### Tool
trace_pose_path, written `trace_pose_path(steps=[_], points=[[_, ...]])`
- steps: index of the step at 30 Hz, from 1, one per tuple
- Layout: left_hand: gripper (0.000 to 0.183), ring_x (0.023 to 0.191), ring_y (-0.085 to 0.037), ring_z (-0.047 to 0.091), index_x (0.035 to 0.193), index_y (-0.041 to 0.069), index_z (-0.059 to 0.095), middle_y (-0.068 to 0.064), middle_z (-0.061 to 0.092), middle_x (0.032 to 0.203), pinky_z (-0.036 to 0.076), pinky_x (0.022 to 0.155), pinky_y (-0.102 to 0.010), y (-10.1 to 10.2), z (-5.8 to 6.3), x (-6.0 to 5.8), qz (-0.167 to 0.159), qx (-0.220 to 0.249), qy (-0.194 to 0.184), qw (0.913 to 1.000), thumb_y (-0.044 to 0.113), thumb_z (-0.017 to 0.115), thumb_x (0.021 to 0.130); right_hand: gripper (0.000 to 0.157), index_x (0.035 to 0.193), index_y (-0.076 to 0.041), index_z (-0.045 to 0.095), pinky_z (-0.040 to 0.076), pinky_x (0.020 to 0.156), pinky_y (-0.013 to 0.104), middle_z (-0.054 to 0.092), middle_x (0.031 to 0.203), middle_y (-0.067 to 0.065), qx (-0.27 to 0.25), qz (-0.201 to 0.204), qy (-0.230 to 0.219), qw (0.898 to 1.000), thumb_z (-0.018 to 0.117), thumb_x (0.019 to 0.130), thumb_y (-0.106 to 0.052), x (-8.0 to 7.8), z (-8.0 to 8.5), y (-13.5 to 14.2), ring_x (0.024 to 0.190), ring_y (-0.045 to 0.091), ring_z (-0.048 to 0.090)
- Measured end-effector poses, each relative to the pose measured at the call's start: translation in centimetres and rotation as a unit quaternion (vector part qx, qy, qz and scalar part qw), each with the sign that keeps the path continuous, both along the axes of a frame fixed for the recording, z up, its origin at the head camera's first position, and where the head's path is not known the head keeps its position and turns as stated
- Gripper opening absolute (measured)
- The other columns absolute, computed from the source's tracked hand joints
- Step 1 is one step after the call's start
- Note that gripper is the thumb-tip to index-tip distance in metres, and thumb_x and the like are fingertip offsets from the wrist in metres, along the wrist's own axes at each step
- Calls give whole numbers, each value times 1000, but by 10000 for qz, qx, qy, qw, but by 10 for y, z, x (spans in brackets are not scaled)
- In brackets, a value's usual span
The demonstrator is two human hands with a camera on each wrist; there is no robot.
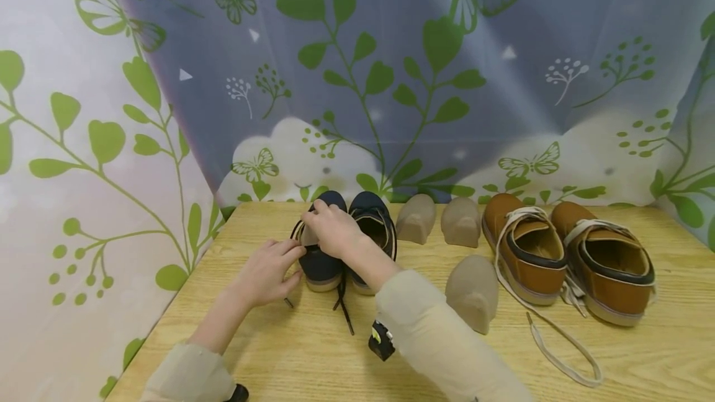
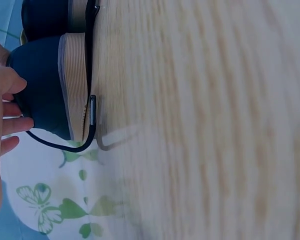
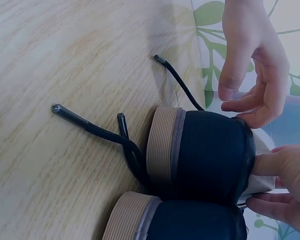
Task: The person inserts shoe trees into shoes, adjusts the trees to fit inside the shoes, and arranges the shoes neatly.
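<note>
The left navy shoe (image 1: 320, 265) stands heel toward me, with part of a beige shoe insert (image 3: 260, 189) showing in its opening. My right hand (image 1: 333, 228) reaches in from above and pinches that insert, thumb and finger on either side in the right wrist view. Beside the shoe, my left hand (image 1: 272, 272) has relaxed fingers, the fingertips right at the shoe's collar. Its thumb stays apart from the shoe in the right wrist view. A second navy shoe (image 1: 370, 205) stands close on the right, partly behind my right forearm. Dark laces (image 3: 92, 129) trail onto the table.
Three more beige inserts (image 1: 472, 287) lie on the wooden table (image 1: 313, 358) right of the navy shoes. Farther right stand two brown shoes (image 1: 530, 259), with a pale lace (image 1: 558, 358) looping over the table. A patterned cloth (image 1: 391, 98) hangs behind.
</note>
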State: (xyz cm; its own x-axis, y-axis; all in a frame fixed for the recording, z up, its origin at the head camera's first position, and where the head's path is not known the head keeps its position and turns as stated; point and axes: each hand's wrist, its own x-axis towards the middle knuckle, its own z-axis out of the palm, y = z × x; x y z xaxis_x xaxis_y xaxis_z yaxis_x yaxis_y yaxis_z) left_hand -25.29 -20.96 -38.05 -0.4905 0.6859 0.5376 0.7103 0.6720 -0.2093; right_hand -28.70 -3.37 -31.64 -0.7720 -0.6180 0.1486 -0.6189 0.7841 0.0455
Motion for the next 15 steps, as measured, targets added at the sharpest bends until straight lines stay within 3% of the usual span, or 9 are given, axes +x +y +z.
trace_pose_path(steps=[15], points=[[30, 81, -25, 58, 97, 3, 63, -9, 60, 94, 46, 72, -41, 1, 1, 0, -106, 56, 44, 9999, 16, 70, 71, 44, 130, -20, 51, 48, 76, 30, 42, 131, 11, 97, -92, -73, 9999, 62, 89, -11, -4, -3, -6, 97, 28, 54]])
